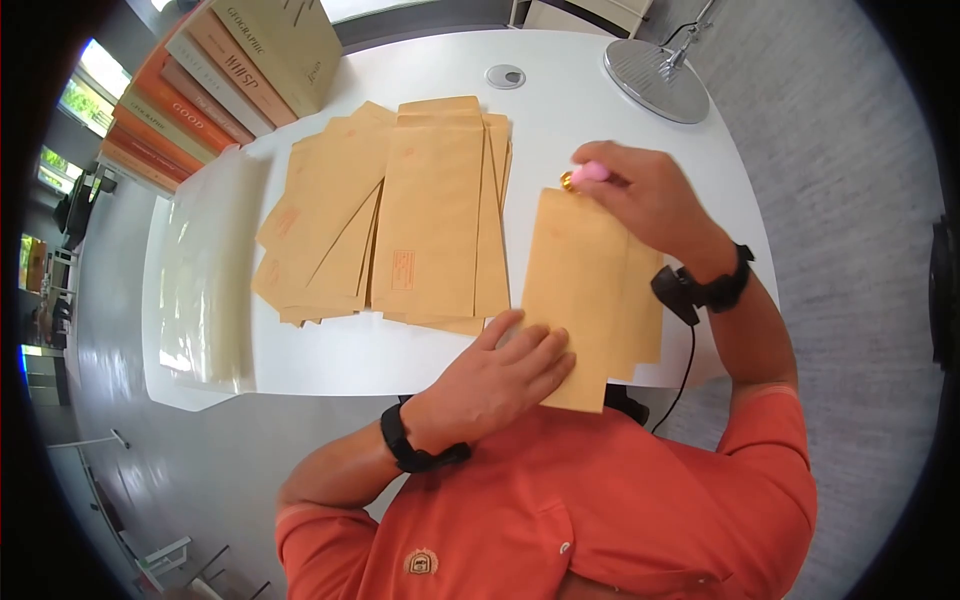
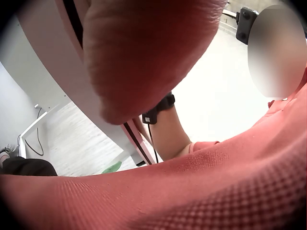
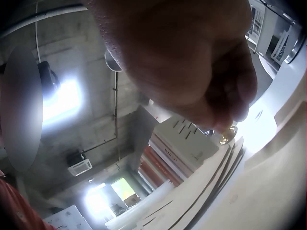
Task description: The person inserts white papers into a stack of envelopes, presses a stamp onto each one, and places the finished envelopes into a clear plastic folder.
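Note:
My right hand [image 1: 645,195] grips a pink-handled seal stamp [image 1: 592,172] with a round gold head [image 3: 229,135]. The gold head is at the top edge of a brown paper envelope [image 1: 575,270]. This envelope lies lengthwise toward me, its near end reaching past the table's front edge. More brown paper [image 1: 643,310] shows beneath its right side. My left hand [image 1: 500,375] rests on the envelope's lower left part, fingers spread flat. In the left wrist view the heel of the left hand [image 2: 148,52] fills the top, and the envelope is out of sight.
On the white table [image 1: 560,90], several brown envelopes [image 1: 430,200] lie fanned out to the left. Beyond them are a stack of clear plastic sleeves [image 1: 205,280] and a row of books [image 1: 230,75]. A round metal lamp base [image 1: 655,80] stands at the far right.

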A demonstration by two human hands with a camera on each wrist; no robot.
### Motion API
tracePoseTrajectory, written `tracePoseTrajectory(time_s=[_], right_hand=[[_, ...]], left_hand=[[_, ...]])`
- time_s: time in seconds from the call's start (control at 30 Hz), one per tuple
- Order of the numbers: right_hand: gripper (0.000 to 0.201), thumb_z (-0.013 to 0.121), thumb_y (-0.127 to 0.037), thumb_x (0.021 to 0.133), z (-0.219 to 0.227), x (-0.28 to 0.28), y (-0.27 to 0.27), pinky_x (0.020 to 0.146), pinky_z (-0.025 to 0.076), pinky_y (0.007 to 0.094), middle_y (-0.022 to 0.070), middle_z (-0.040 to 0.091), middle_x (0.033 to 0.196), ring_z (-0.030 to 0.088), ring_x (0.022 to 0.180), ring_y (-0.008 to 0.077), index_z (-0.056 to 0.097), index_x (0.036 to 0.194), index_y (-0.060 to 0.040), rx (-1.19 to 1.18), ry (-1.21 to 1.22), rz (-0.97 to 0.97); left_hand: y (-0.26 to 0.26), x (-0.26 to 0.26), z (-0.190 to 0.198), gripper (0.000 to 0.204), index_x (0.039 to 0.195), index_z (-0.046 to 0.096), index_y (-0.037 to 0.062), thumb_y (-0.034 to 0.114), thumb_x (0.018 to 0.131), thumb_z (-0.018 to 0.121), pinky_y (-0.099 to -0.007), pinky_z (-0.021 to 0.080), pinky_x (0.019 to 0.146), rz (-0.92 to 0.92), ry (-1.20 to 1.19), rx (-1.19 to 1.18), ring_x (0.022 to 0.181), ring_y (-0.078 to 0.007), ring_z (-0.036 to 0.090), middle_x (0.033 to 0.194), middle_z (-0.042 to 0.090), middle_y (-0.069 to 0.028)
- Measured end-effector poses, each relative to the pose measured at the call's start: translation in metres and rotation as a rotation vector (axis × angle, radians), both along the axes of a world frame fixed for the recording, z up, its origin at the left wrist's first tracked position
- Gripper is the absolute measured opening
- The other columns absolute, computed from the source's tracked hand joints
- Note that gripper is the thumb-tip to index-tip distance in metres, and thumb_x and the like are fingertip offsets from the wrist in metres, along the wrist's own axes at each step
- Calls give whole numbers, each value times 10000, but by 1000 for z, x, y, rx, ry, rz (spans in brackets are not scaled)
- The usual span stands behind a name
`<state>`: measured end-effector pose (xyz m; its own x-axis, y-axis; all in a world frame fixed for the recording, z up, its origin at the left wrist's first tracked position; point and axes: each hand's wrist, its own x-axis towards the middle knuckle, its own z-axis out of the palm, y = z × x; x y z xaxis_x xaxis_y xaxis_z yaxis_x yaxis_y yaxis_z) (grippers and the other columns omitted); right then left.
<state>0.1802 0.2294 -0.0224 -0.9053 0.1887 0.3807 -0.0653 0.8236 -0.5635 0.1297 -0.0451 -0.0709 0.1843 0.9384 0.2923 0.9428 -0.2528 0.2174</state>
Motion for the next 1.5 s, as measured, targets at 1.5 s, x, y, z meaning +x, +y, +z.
tracePoseTrajectory(time_s=[1.5], right_hand=[[207,662,-203,927,-29,26,12,668,517,386,141,684,840,652,723,328,641,1065,-51,114,-202,-90]], left_hand=[[37,19,-1,597,1408,534,38,236,867,690,-515,303,1163,15,-170,-145,1426,-331,403,1532,443,-158]])
